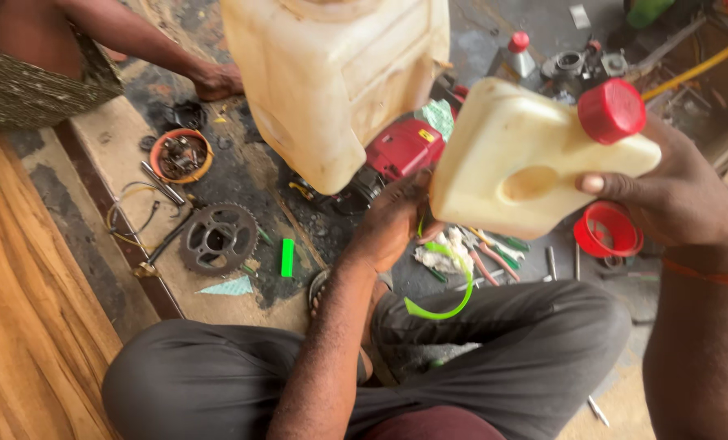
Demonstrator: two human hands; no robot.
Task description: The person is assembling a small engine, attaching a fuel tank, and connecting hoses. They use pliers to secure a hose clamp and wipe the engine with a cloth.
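The right hand point(674, 191) has its grip closed round the neck end of a cream plastic bottle point(519, 163), thumb pressed on the side just below the red cap point(612, 110). The left hand point(392, 220) is closed on the bottle's bottom edge, so the bottle hangs tilted between both hands above the lap. A green plastic strip point(445, 293) curls down from the left hand. Just above and left, a large cream jerrycan point(331, 73) stands close to the bottle, leaving a narrow gap. Beneath lie a red engine point(401, 151) and a red funnel point(607, 231). Further left, a sprocket point(217, 238) and an orange bowl of parts point(180, 155) sit on the stained floor point(242, 175), beside another person's hand point(217, 81).
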